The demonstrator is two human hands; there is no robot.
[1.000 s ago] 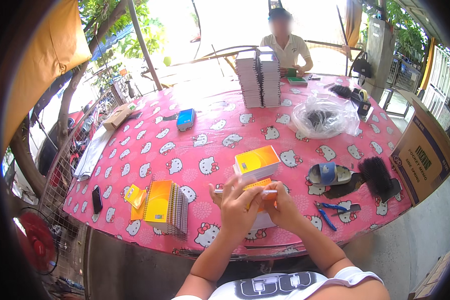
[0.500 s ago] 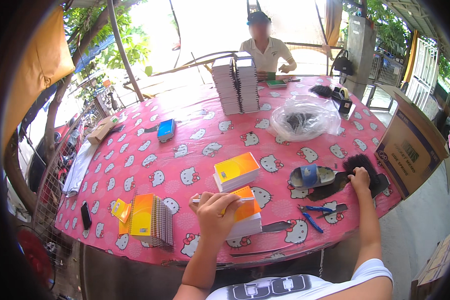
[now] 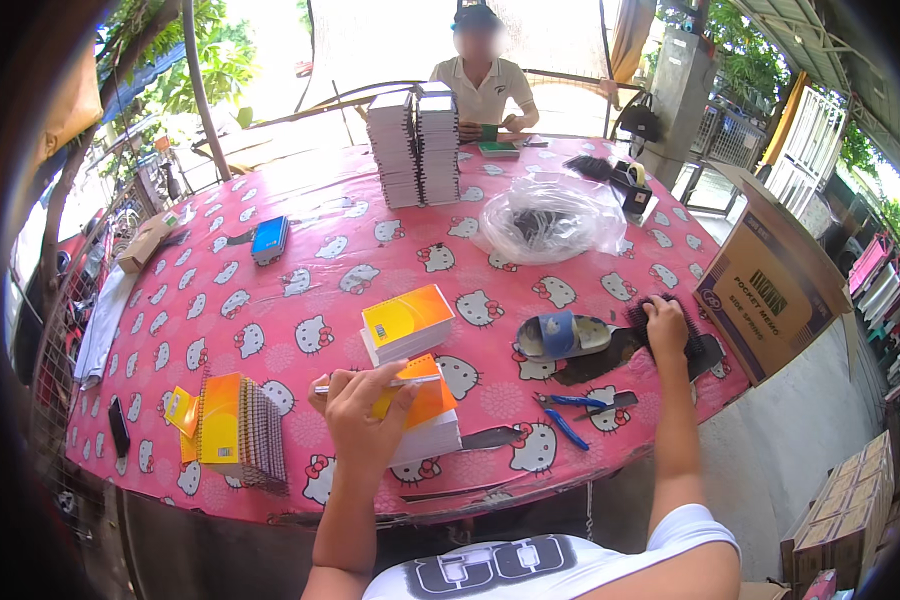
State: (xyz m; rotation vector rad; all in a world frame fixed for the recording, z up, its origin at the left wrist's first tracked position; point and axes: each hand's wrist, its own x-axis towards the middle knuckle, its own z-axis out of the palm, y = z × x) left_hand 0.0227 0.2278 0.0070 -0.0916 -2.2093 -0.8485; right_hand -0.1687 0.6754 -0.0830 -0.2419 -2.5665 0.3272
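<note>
My left hand (image 3: 362, 418) is closed around a thin notepad (image 3: 415, 381), seen edge-on. Beneath it sits a stack of orange-yellow pads (image 3: 432, 438) with white page edges. Just beyond is another orange-and-yellow pad stack (image 3: 407, 318). My right hand (image 3: 667, 328) reaches into a pile of black spiral binding coils (image 3: 696, 348), fingers closed among them; the exact coil in them is too small to make out. Left of this pile rests a blue-strapped slipper (image 3: 562, 337). Blue-handled pliers (image 3: 567, 420) lie nearer me. Spiral-bound orange notebooks (image 3: 232, 430) are stacked at the left.
Tall stacks of bound notebooks (image 3: 395, 150) stand at the far side, before a seated person (image 3: 482, 90) holding something green. A clear plastic bag (image 3: 555, 225) lies near them. A cardboard box (image 3: 770, 285) leans at the right edge; a phone (image 3: 119, 428) lies far left.
The whole view has shifted, so things appear farther left. My right hand is still at the coils, and my left still grips the notepad above the pad stack.
</note>
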